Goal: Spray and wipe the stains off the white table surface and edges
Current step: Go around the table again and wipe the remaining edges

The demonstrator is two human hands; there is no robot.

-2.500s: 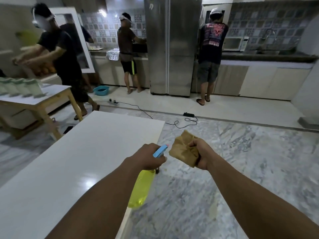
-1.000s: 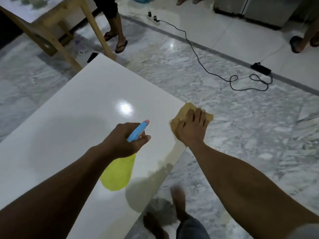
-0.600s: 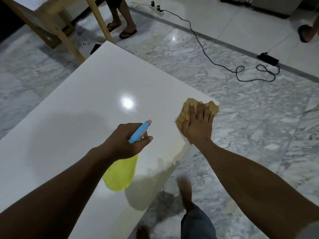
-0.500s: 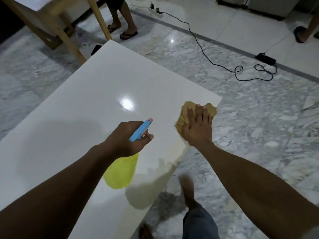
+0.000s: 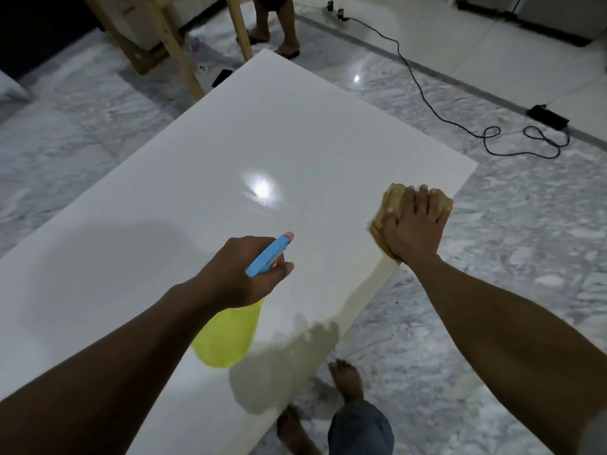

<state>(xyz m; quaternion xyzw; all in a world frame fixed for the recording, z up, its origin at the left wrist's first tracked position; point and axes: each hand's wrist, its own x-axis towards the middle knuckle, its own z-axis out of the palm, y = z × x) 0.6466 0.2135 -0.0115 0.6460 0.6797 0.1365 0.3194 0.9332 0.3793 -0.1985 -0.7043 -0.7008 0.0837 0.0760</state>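
Observation:
A glossy white table [image 5: 203, 198] fills the middle of the head view. My left hand [image 5: 243, 274] grips a spray bottle [image 5: 230, 336] with a yellow body and a blue trigger head, held above the table and pointing away from me. My right hand [image 5: 412, 226] lies flat with straight fingers on a tan cloth [image 5: 392, 201] and presses it onto the table at its right edge. No stains stand out on the surface in this light.
A black cable [image 5: 423, 93] with a power adapter [image 5: 548, 114] trails over the marble floor beyond the table. A wooden table leg [image 5: 177, 50] and another person's feet [image 5: 282, 44] stand past the far corner. My own bare feet [image 5: 345, 382] are by the right edge.
My right hand brought the cloth down from the air onto the table's right edge and has slid it a little along that edge. My left hand still holds the bottle over the table.

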